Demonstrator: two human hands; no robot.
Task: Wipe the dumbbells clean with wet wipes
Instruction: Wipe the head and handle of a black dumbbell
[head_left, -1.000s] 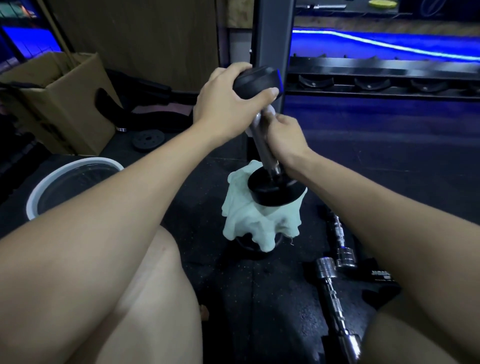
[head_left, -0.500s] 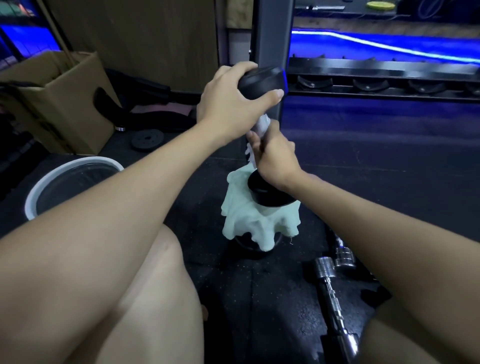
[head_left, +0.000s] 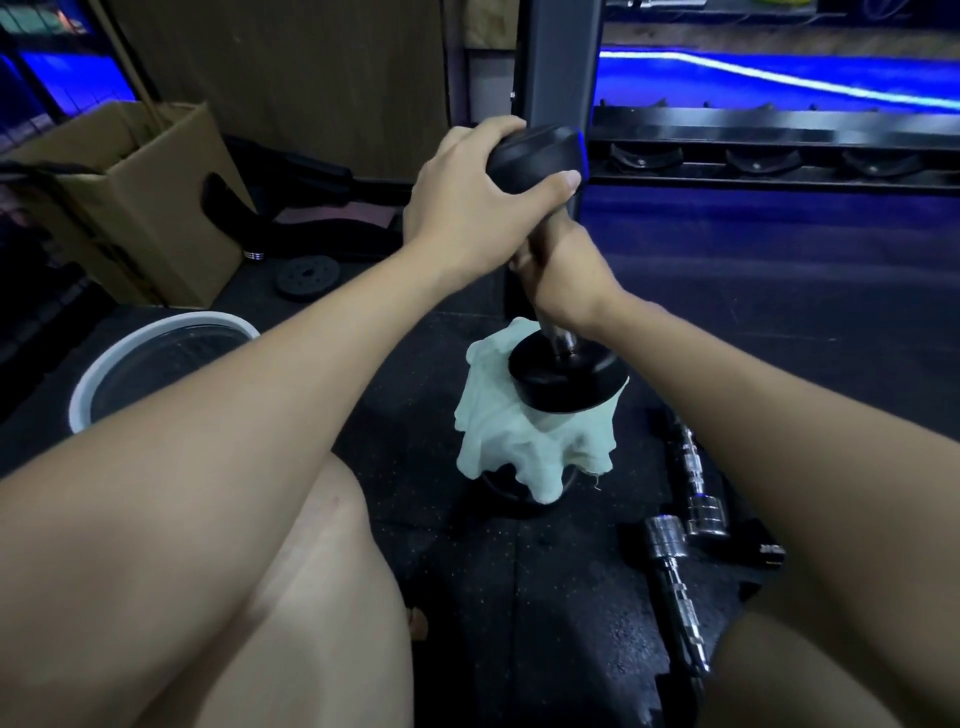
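Observation:
A black dumbbell (head_left: 566, 382) stands upright, its lower head resting on a pale green cloth (head_left: 498, 431) draped over a dark round object on the floor. My left hand (head_left: 467, 208) grips the dumbbell's upper head from above. My right hand (head_left: 563, 280) is wrapped round the metal handle between the two heads. The wipe is hidden inside my right fist.
A white-rimmed bucket (head_left: 104, 374) sits at the left, with a cardboard box (head_left: 135, 208) behind it. Chrome dumbbell bars (head_left: 680, 519) lie on the black floor mat at the right. A dumbbell rack (head_left: 769, 156) and a grey post (head_left: 556, 67) stand behind. My knee is at the bottom left.
My right hand slid up the handle from near the lower head, then settled at mid handle. The white wipe seen half a second ago is now hidden. My left hand stayed put.

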